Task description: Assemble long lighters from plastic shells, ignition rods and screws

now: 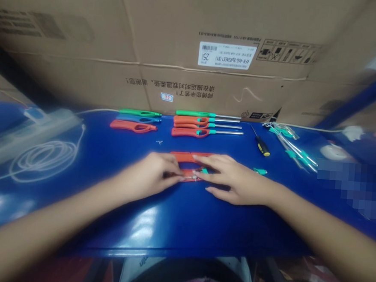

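Two orange-red handle halves of a stick lighter lie in front of me. The far half (183, 157) shows its outer side beyond my hands. The near half (191, 180) lies with small inner parts in it, including a green trigger piece (203, 171). My left hand (158, 171) is closed in a pinch at the left end of the near half; what is between thumb and fingers is hidden. My right hand (233, 178) has its fingers stretched and apart, with fingertips resting over both halves.
Assembled stick lighters (191, 132) and handles without rods (132, 126) lie along the back. A screwdriver (261, 145), metal rods with green parts (298, 151), a green piece (260, 171) and small screws (159, 142) lie around. A coiled white cable (45, 159) is left; a cardboard wall (114, 84) stands behind.
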`<state>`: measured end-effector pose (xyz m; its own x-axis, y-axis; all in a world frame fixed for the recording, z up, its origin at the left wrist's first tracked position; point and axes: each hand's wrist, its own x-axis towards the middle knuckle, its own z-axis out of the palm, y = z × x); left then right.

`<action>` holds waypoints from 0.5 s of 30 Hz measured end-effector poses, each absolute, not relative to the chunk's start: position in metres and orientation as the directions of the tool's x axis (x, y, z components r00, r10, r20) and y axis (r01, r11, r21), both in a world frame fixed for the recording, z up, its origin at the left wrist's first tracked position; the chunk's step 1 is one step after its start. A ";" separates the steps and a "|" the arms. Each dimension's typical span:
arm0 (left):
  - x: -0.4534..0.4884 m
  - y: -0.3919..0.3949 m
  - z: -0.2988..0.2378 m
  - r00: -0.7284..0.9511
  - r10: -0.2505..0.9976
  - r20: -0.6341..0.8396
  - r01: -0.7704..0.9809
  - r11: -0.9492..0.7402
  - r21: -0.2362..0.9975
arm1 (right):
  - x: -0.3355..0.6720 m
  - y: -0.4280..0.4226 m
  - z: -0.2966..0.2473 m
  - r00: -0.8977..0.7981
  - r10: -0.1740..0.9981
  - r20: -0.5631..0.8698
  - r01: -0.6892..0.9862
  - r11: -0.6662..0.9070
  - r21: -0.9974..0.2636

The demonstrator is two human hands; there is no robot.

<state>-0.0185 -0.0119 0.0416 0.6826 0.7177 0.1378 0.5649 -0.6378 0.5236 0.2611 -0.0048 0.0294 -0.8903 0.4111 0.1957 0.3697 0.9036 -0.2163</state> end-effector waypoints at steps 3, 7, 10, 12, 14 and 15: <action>-0.019 -0.013 0.042 0.693 0.709 0.130 0.568 -0.648 0.507 | 0.261 -0.006 0.031 -0.886 0.440 0.147 0.399 0.884 -0.245; -0.020 -0.013 0.043 0.708 0.693 0.137 0.561 -0.670 0.487 | 0.261 -0.006 0.034 -0.885 0.452 0.110 0.416 0.875 -0.245; -0.019 -0.013 0.044 0.706 0.692 0.150 0.553 -0.672 0.493 | 0.261 -0.007 0.035 -0.894 0.433 0.116 0.403 0.889 -0.216; -0.018 -0.013 0.045 0.710 0.690 0.144 0.551 -0.671 0.497 | 0.261 -0.007 0.035 -0.900 0.421 0.117 0.396 0.898 -0.190; -0.018 -0.013 0.045 0.709 0.694 0.129 0.559 -0.663 0.498 | 0.261 -0.007 0.034 -0.903 0.415 0.106 0.396 0.903 -0.166; -0.018 -0.013 0.045 0.707 0.697 0.121 0.564 -0.659 0.498 | 0.261 -0.007 0.035 -0.904 0.415 0.099 0.398 0.904 -0.156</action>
<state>-0.0177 -0.0131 0.0452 0.7067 0.6971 0.1210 0.5643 -0.6586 0.4978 0.2606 -0.0075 0.0345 -0.9042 0.4154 0.0992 0.3981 0.9039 -0.1562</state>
